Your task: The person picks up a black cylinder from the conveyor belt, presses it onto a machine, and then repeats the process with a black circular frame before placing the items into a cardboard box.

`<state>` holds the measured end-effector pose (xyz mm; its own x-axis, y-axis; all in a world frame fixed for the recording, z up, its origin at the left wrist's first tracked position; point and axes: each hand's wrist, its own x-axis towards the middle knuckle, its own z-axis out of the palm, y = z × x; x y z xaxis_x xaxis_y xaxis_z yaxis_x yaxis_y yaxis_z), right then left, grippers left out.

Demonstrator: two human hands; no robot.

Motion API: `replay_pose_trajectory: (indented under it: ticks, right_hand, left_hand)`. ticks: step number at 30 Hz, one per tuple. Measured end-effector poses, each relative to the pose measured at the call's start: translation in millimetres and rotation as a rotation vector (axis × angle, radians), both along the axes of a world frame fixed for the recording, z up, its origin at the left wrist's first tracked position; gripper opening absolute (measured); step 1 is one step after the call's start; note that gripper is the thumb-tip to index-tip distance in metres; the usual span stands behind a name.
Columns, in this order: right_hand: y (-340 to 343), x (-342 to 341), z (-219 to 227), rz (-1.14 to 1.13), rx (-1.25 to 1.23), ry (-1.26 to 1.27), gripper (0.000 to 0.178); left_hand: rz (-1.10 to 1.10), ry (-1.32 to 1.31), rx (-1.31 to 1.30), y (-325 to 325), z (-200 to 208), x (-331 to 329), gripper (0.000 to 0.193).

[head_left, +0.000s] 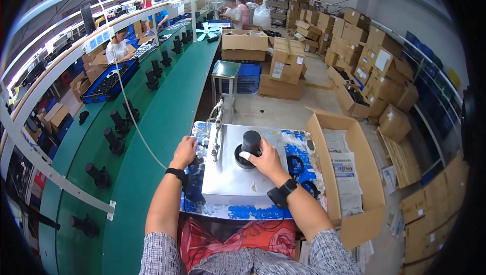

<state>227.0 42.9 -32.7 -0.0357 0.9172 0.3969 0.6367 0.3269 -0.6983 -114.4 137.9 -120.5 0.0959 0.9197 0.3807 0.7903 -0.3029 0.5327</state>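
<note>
My right hand (266, 159) is closed round a black ribbed cylinder-shaped part (251, 141), with a white cover on one fingertip. The part stands upright in a dark round holder (241, 162) on a silver metal box (235, 186). My left hand (185, 153) is at the box's left side, its fingers curled together; what they hold, if anything, is hidden. Between my hands, a metal valve-like fitting (216, 135) with a hose stands on the box's top.
Left runs a green conveyor (162, 103) carrying several similar black parts (114, 141). An open carton (331, 173) with newspaper stands at right. A metal stool (225, 72) and stacked cartons lie beyond. A thin hose (132, 110) hangs at left; co-workers sit and stand farther off.
</note>
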Motion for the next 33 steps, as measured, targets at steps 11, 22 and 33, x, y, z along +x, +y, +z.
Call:
replay_pose_trajectory:
  ticks: [11, 22, 33]
  right_hand:
    - [-3, 3, 7, 0.035, -0.015, 0.047, 0.058]
    - [4, 14, 34, 0.047, 0.210, 0.122, 0.049]
    - [-144, -56, 85, 0.531, 0.790, -0.261, 0.041]
  left_hand:
    - [0.076, 0.151, -0.256, 5, 11, 11, 0.036]
    - [0.195, -0.439, 0.327, -165, 64, 46, 0.034]
    - [-0.238, -0.286, 0.821, -305, 137, 85, 0.050]
